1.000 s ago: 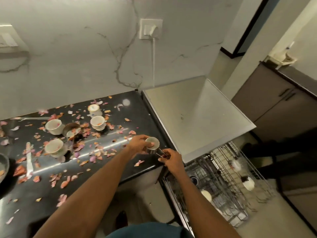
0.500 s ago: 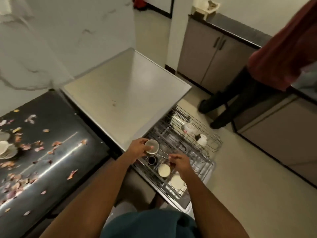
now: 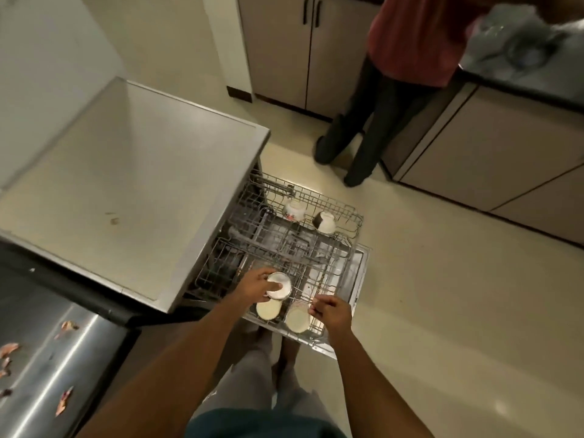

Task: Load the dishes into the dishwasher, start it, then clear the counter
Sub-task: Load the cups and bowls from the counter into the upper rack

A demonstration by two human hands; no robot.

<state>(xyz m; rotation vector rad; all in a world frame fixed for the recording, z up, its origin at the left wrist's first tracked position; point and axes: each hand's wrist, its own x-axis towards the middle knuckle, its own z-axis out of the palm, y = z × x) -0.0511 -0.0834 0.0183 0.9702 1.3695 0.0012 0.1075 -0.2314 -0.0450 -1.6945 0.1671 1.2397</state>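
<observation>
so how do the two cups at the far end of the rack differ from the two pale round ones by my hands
The far cups, a patterned white cup and a white cup with a dark patch, lie tipped on the upper wire rack. The near pale round dishes are plain cream and show flat round faces. All four sit in the open dishwasher's racks.

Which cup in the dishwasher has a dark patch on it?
The cup at the rack's far right corner; the cup beside it is white with reddish marks.
</observation>
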